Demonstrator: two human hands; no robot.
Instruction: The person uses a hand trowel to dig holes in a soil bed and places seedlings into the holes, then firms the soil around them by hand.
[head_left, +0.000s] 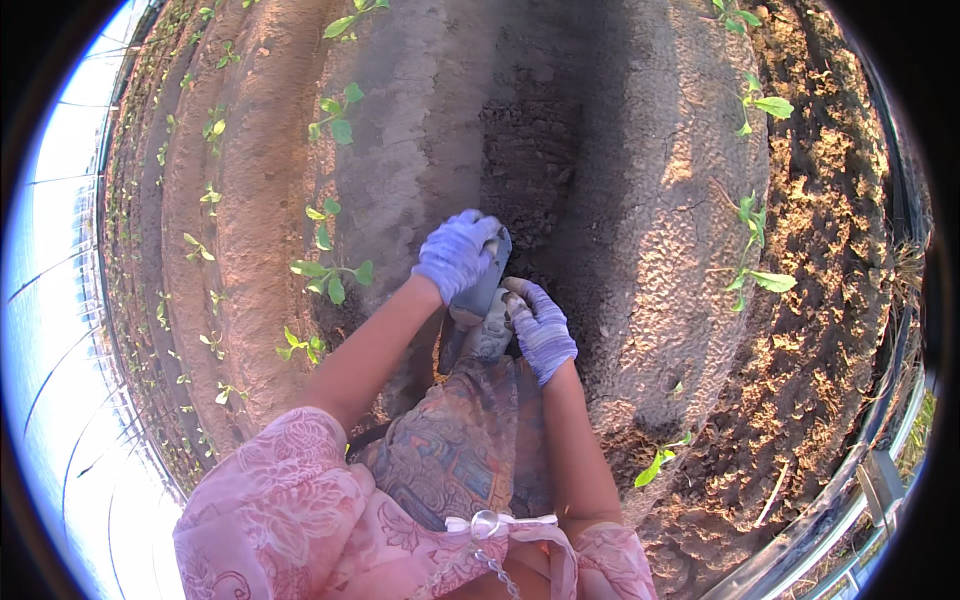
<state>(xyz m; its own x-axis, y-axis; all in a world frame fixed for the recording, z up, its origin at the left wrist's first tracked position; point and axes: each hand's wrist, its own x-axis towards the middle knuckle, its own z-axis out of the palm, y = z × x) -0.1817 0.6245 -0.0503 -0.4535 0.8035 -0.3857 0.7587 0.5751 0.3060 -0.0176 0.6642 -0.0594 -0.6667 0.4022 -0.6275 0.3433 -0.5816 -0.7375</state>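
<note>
My left hand (457, 255), in a lavender knit glove, is closed over the upper edge of a grey object (481, 289) that looks like a shoe. Just below the object shows a pale patterned sock or foot covering (493, 330), at the end of my patterned trouser leg (457, 435). My right hand (541, 328), in a matching glove with soiled fingertips, is beside it on the right. Its fingers curl near the covering, and whether they grip anything is unclear. Under both hands runs a dark, shaded furrow (529, 142).
Soil ridges carry rows of young leafy seedlings, with one plant (334, 277) left of my arm and another (750, 281) on the right. Rough clods (817, 300) border a metal rail (862, 457). Translucent sheeting (52, 300) curves along the left.
</note>
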